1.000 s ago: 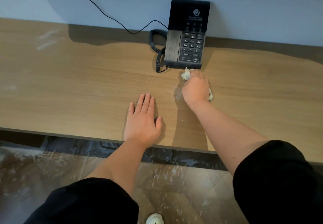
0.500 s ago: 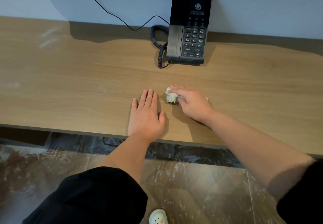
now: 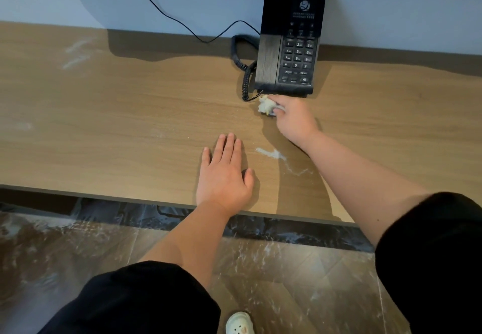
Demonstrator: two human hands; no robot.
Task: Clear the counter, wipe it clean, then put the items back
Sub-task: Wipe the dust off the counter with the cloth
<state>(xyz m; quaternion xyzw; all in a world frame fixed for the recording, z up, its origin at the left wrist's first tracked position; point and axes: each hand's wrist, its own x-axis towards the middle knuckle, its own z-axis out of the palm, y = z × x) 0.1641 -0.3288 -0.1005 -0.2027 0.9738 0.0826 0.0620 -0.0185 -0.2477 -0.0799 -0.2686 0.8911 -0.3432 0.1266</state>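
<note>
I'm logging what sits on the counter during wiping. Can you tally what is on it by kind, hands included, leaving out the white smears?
telephone: 1
white wad: 1, pinched by the right hand
hands: 2, the right hand and the left hand, which lies flat
Total: 4

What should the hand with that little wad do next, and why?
Probably pull the right hand and its wad back toward the near edge of the counter, over the white streak. The wad is right at the front of the phone, with no room ahead, and the streak lies just behind it, beside the flat left hand.
</note>
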